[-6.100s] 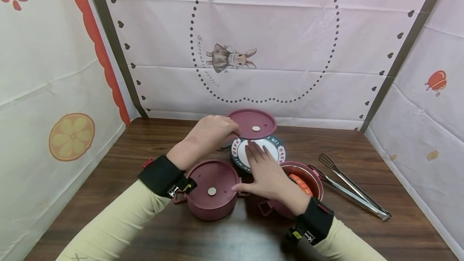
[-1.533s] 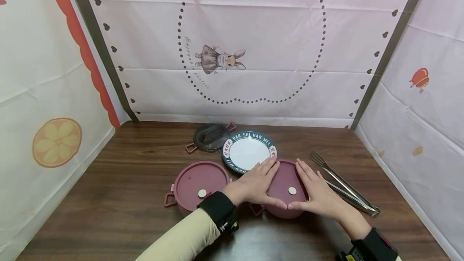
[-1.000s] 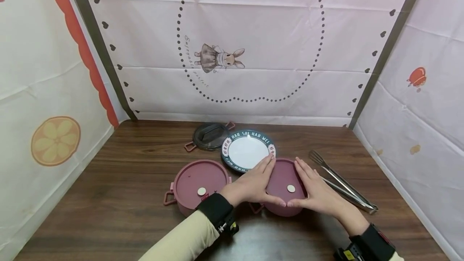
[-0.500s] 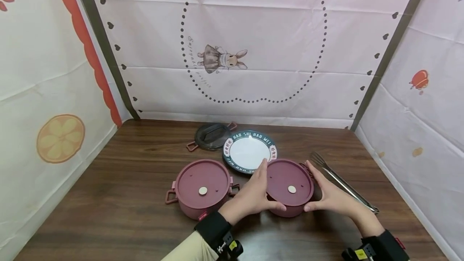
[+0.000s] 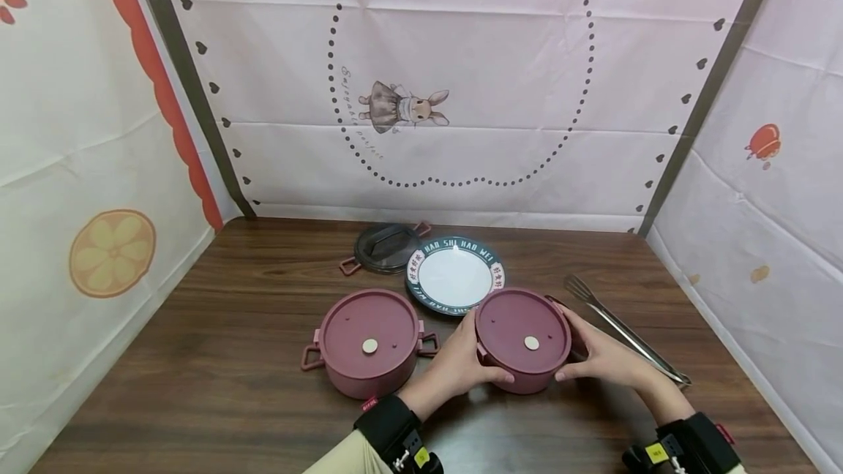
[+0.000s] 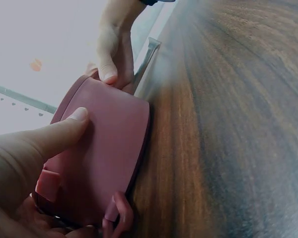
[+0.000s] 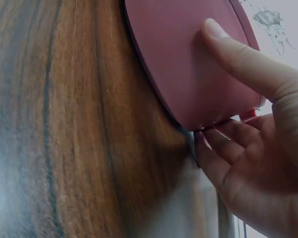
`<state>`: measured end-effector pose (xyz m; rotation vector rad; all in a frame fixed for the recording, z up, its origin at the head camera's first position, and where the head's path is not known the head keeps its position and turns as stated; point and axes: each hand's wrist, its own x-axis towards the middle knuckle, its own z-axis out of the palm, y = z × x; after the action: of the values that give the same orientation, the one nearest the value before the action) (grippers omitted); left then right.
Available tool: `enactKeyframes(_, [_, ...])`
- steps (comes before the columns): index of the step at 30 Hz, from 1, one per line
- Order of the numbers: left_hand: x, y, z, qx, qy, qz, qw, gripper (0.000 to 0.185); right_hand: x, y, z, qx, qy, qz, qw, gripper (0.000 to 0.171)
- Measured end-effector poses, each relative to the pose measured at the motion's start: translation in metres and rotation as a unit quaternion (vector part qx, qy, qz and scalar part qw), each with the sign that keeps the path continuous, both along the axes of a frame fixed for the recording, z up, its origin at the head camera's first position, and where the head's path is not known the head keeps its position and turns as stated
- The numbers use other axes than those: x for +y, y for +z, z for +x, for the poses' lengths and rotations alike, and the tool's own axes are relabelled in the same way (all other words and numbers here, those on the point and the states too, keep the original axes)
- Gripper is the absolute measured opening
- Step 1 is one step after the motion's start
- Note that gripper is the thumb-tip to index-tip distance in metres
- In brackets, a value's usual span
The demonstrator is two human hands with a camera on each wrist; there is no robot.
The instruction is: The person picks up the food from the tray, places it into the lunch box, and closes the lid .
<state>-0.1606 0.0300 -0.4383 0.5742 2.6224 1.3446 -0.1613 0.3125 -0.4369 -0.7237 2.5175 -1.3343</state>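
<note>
A small dusky-pink pot stands on the table at the right, its matching flat lid on top. My left hand holds its left side, with the thumb on the front wall. On the right side my right hand grips it, the thumb lying against the wall in the right wrist view. In the left wrist view the pot's wall and the curled fingers below a handle show. The lid hides whatever the pot contains.
A second lidded pink pot stands to the left. Behind are a teal-rimmed plate and a dark round lidded vessel with pink handles. Metal tongs lie beyond my right hand. Printed cloth walls enclose the table.
Earlier my left hand held the pink lid over the plate; now it covers the right pot. Both hands have shifted from the lid's top to the pot's sides.
</note>
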Motion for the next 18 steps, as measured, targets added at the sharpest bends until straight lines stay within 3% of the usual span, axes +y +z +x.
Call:
enactKeyframes(10, [-0.008,0.002,0.004,0.002,-0.001,-0.003,1.0,0.112,-0.003,-0.006,0.004,0.042,-0.039,0.027,0.998,0.107])
enactKeyframes(18, [-0.021,0.036,0.012,0.058,-0.019,-0.028,0.9977,0.106,-0.012,0.021,0.013,0.092,-0.058,0.041,0.993,0.105])
